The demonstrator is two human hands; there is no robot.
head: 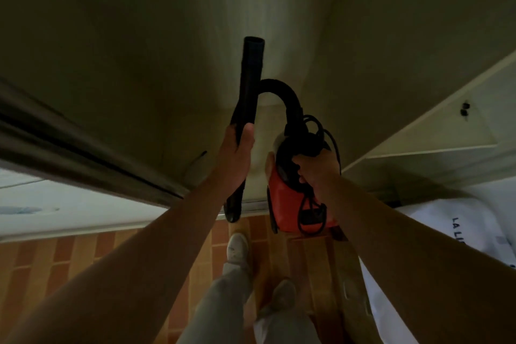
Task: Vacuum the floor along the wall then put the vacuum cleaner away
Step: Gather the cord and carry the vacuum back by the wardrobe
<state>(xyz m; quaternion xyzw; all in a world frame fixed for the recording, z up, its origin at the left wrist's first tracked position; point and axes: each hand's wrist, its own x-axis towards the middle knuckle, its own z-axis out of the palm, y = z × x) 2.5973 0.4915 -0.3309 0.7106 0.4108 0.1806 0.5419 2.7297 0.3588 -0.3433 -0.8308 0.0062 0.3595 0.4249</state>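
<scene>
Left hand [237,153] gripping black tube [248,84], right hand [317,172] gripping orange vacuum [284,200], wall [279,8] close ahead

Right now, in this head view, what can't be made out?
- Head view: print on the white bag reads "LA LI"; the rest is behind the right forearm.
- Head view: dark fittings on the white panel, too small and dim to identify.
- Head view: where the hose meets the black tube, hidden behind that tube.
- Head view: handle of the vacuum cleaner, covered by the right hand.
</scene>
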